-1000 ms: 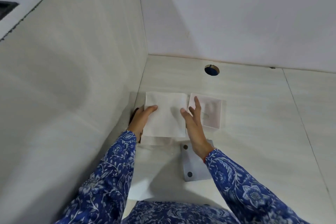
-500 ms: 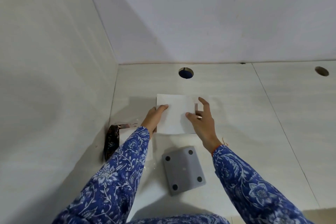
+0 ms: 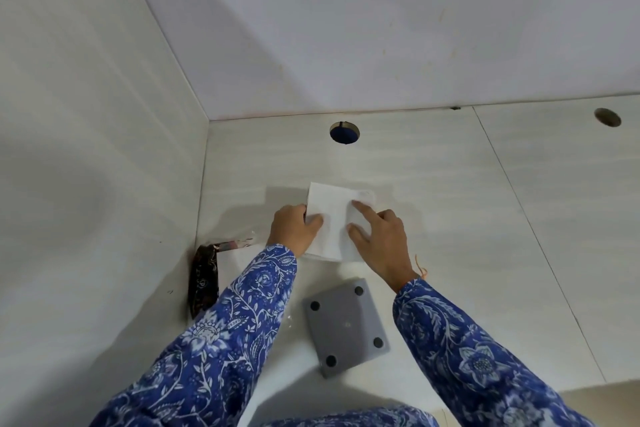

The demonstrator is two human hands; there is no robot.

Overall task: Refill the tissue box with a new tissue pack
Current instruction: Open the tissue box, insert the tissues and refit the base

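A: Where are we in the refill?

B: We're squaring up the white tissue stack on the pale surface, near the corner where the walls meet. Our left hand clasps its left edge, thumb on top. Our right hand lies spread and flat on it, forefinger pressing the right side; it grips nothing.

A: And the box?

B: The grey panel with four dark dots lies just nearer us, apart from the stack; we judge it the box's base, taken off. The dark patterned thing against the left wall may be the box body, but we can't tell.

A: Next?

B: Probably gather the stack whole, both hands under it, so no sheets fan out, and carry it to the box.
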